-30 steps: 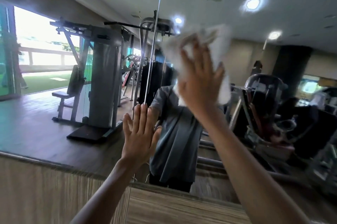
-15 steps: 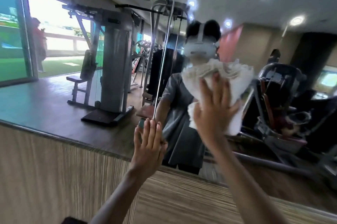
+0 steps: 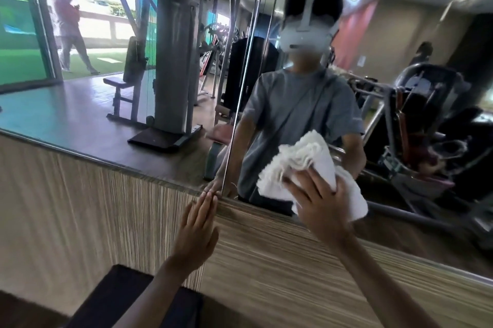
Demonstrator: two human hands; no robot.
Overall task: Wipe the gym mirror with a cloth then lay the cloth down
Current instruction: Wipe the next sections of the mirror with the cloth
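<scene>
White cloth (image 3: 301, 165) is at 4 o'clock in view, pressed on the mirror (image 3: 80, 119) just above its bottom edge, right of the vertical seam (image 3: 240, 103). Right hand (image 3: 320, 202) is spread flat over it, fingers near straight and pushing; a fold bunches over the fingertips, and I can't tell if the thumb pinches. Left hand (image 3: 197, 226) at 7 o'clock holds nothing: flat on the wood-grain panel (image 3: 80, 207), fingertips at the mirror edge by the seam, looks like a brace. My read: mid-wipe, low end of a stroke. To do it well: even palm pressure, overlap passes, run the bottom edge toward 3 o'clock, don't snag frayed threads on the seam, and flatten the bunched fold for more contact. Left pane looks undone. Cloth not laid down yet; dark pad (image 3: 114, 298) at 7 o'clock looks a likely spot.
</scene>
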